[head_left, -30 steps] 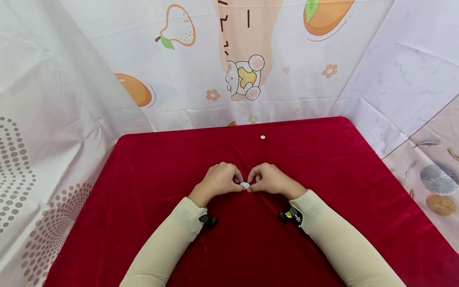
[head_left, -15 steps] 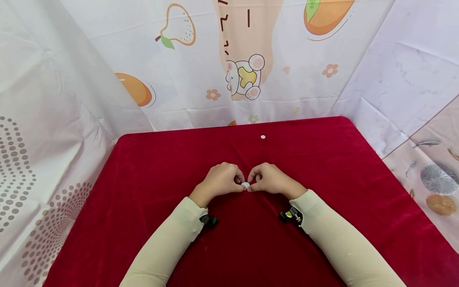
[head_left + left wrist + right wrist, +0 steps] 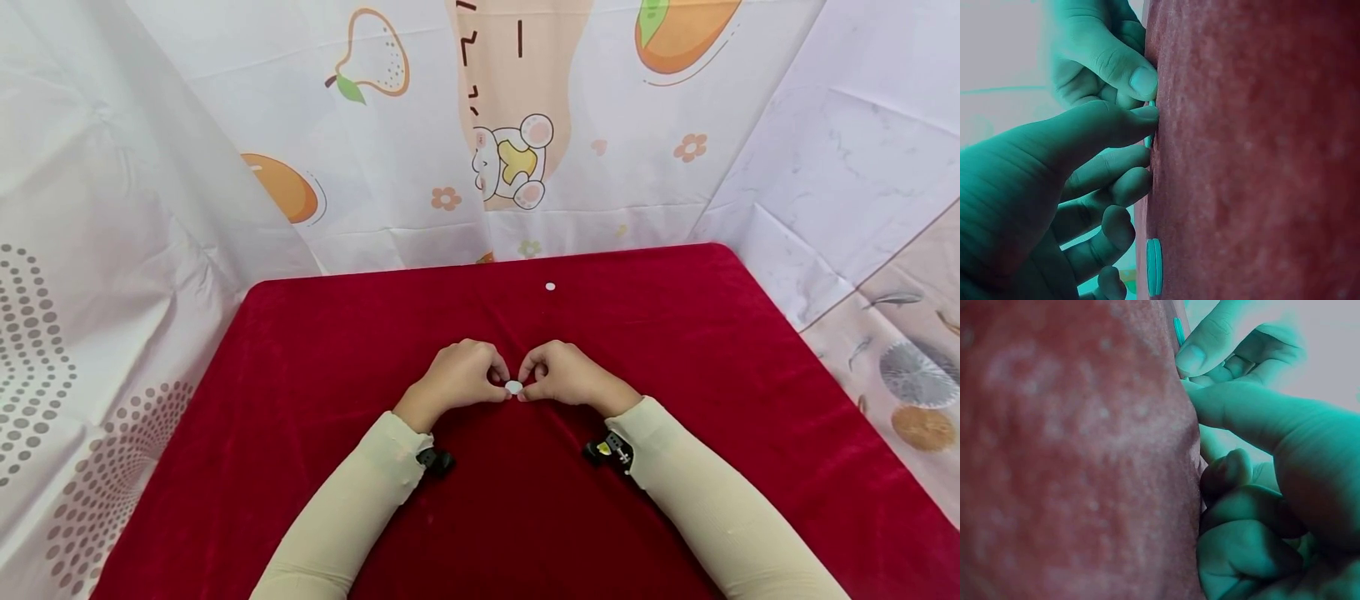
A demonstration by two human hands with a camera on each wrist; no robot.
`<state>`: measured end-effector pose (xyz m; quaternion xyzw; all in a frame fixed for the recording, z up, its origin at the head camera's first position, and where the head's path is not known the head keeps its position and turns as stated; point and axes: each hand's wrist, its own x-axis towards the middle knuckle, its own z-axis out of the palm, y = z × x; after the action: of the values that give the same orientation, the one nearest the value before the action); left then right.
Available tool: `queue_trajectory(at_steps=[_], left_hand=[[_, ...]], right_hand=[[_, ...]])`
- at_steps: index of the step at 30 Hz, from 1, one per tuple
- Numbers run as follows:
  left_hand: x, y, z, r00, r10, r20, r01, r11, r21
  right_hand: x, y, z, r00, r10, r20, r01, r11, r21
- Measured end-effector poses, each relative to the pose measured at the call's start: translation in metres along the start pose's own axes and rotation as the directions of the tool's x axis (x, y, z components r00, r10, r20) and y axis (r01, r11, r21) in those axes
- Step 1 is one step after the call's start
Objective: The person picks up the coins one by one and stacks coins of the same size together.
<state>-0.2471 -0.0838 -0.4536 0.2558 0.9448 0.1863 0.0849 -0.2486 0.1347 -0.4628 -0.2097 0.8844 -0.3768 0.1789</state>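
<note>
Both hands met mid-cloth, fingers curled. Left hand and right hand pinching one small white disc between thumb and fingertips, disc down on the cloth at the point of contact. Second disc lying well apart, near the far edge. Step judged: working the pinched disc, possibly lifting or parting it. Next move calls for steady fingertip pressure; slip risk on so small a piece.

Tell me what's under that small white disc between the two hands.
The red cloth lies under the white disc. Left hand and right hand fingertips pinch its edges, hiding its underside.
</note>
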Motion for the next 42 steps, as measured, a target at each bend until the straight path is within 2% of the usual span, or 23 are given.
queue_trajectory(at_steps=[29, 42], left_hand=[[0.0011, 0.0055, 0.0009, 1.000, 0.015, 0.017, -0.016, 0.999, 0.029], [0.0012, 0.0039, 0.0013, 0.999, 0.028, 0.015, -0.029, 0.999, 0.025]], right_hand=[[0.0009, 0.0024, 0.0008, 1.000, 0.000, 0.012, 0.000, 1.000, 0.016], [0.0003, 0.0000, 0.0010, 0.999, 0.046, -0.004, -0.046, 0.999, -0.009]])
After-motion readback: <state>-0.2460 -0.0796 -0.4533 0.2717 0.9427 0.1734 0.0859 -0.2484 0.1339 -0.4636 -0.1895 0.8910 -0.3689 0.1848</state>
